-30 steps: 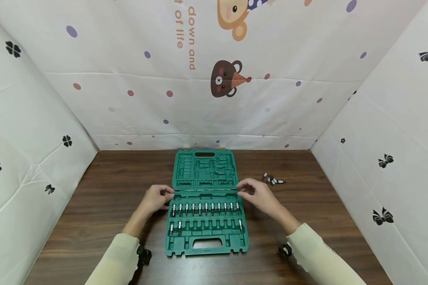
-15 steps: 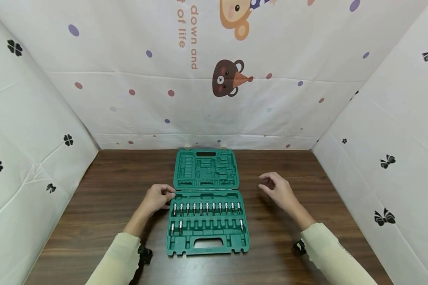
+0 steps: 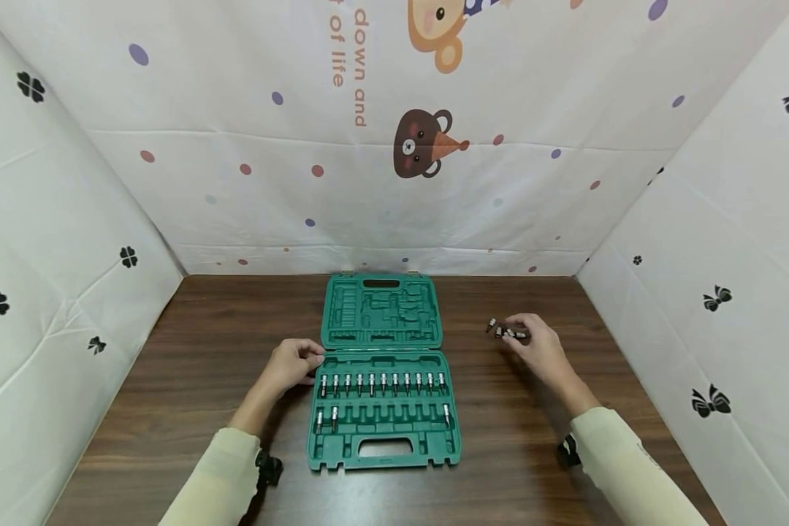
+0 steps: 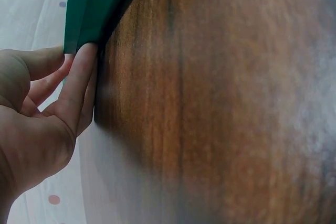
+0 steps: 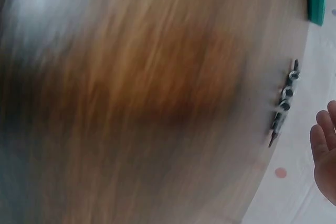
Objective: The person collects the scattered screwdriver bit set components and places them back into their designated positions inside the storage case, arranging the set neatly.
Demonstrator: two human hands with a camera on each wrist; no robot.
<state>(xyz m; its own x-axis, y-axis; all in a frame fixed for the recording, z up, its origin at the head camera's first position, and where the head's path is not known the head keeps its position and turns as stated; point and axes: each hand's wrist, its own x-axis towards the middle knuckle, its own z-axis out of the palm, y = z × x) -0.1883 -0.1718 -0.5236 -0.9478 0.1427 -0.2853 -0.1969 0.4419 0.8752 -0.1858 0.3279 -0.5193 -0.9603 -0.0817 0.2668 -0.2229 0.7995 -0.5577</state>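
A green plastic case [image 3: 429,447] lies unfolded on the table, its lid [image 3: 381,310] toward the back wall. Socket bits [image 3: 371,385] fill its upper row; the lower row holds 3, with bare slots between. My left hand [image 3: 289,363] pinches the case's left edge near the hinge, thumb and fingers on either side of the green corner [image 4: 94,14] in the left wrist view. To the right of the lid, my right hand [image 3: 544,351] hovers by several loose socket bits [image 3: 500,332], fingers loosely bent. The right wrist view shows the hand [image 5: 326,156] apart from those bits [image 5: 285,103].
The brown wooden table [image 3: 237,314] carries the case and the loose bits. A white printed cloth wall [image 3: 289,197] rises behind it, with more white cloth on both sides.
My right hand has left the case's right edge near the hinge and moved right to the loose bits. The left hand has stayed on the case, and the head view has shifted slightly.
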